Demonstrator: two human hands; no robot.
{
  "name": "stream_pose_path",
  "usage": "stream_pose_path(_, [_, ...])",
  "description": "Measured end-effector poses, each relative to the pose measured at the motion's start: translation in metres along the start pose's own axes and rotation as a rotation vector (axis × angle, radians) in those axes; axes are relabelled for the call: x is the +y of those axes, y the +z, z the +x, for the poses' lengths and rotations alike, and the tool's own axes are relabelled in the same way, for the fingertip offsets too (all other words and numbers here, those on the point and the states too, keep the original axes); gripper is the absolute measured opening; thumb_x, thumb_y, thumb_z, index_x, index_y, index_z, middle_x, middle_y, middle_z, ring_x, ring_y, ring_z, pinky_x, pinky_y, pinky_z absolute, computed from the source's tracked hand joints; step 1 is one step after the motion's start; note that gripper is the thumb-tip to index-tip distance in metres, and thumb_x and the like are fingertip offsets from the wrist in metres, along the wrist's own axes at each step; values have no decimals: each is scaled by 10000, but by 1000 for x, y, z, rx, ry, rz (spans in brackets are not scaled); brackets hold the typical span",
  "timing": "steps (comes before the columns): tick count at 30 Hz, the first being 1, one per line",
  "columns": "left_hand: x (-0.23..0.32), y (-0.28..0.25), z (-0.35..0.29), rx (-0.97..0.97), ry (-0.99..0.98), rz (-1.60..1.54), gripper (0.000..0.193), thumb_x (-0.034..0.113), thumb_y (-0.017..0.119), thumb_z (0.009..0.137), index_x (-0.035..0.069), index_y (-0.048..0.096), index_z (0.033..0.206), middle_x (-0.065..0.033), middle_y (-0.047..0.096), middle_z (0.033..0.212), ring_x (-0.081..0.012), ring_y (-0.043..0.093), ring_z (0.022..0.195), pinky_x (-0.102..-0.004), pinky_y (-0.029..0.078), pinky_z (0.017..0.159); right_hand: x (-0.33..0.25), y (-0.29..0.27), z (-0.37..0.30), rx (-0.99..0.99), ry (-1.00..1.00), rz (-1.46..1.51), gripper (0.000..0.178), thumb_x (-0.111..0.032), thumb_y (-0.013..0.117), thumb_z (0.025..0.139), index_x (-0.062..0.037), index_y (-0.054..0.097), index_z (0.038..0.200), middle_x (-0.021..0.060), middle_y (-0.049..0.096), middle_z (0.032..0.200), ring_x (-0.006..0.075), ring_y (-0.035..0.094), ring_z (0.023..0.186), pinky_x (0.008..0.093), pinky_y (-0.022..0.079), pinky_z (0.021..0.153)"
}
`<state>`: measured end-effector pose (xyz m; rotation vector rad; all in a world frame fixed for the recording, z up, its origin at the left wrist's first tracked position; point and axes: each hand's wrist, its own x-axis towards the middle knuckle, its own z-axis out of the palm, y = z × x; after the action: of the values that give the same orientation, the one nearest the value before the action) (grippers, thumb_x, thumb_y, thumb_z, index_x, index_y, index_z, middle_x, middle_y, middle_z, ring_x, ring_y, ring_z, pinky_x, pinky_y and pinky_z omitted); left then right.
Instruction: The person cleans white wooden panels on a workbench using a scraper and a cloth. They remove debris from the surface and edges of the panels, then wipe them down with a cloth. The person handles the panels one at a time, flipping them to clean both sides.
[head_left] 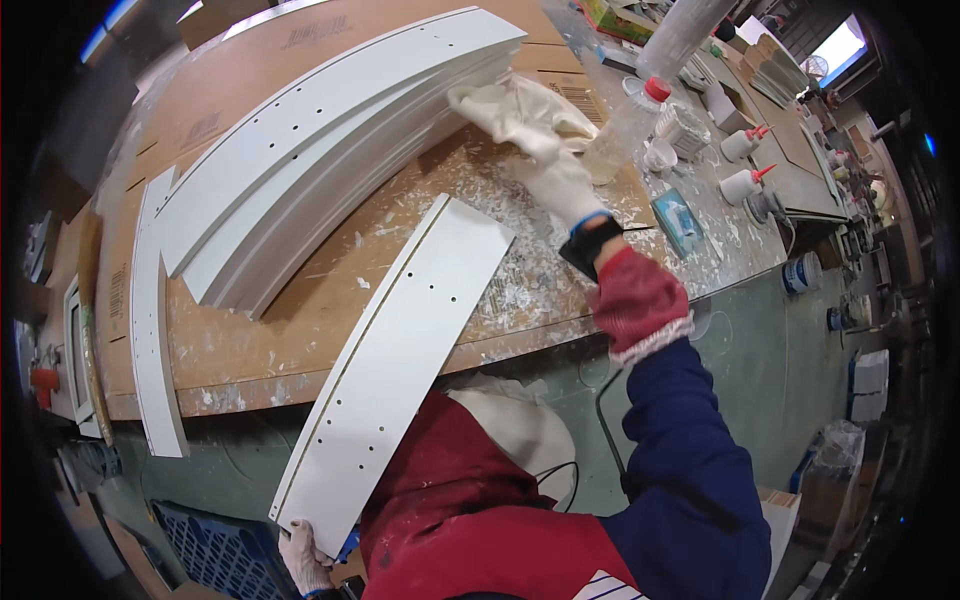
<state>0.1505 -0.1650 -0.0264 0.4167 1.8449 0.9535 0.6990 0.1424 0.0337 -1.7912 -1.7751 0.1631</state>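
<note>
My left hand, in a pale glove, grips the lower end of a white board with drilled holes and a groove along one long edge. The board slants up from my lap, its far end over the table. My right hand, gloved and a little blurred, is closed on a cream cloth beside the right end of a stack of curved white boards. The cloth hides part of that end. My right fingers are partly lost in the blur and folds.
Cardboard covers the paint-flecked worktable. A narrow white strip overhangs its left front edge. To the right stand a red-capped clear bottle, two glue bottles and a blue tray. A blue crate is below left.
</note>
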Motion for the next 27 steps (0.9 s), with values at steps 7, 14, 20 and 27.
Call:
stream_pose_path(7, [-3, -3, 7, 36, 24, 50, 308, 280, 612, 903, 39, 524, 1074, -25, 549, 653, -96, 430, 370, -246, 304, 327, 13, -13, -120, 98, -12, -63, 178, -208, 623, 865, -94, 643, 999, 152, 630, 971, 347, 609, 900, 429, 492, 775])
stream_pose_path(14, [14, 2, 2, 100, -77, 169, 258, 281, 601, 913, 60, 525, 1022, -2, 506, 594, -88, 378, 329, -240, 260, 304, 71, -53, -108, 72, 384, -299, 244, -297, 586, 890, -101, 654, 1019, 174, 633, 980, 343, 603, 956, 431, 481, 806])
stream_pose_path(20, [-4, -13, 5, 99, -45, 109, 217, 270, 587, 914, 78, 520, 989, 10, 472, 574, -83, 354, 322, -236, 240, 298, 54, -37, -89, 119, -27, -150, 269, -269, 629, 871, -96, 643, 1078, 153, 631, 1009, 331, 608, 945, 405, 492, 824])
stream_pose_path(27, [8, -7, 1, 211, -80, 180, 198, 241, 569, 902, 63, 548, 987, 8, 487, 592, -84, 376, 337, -236, 253, 308, -12, 25, -45, -322, -564, -213, 302, -257, 539, 910, -149, 550, 1191, 66, 554, 1152, 269, 567, 1042, 402, 505, 816])
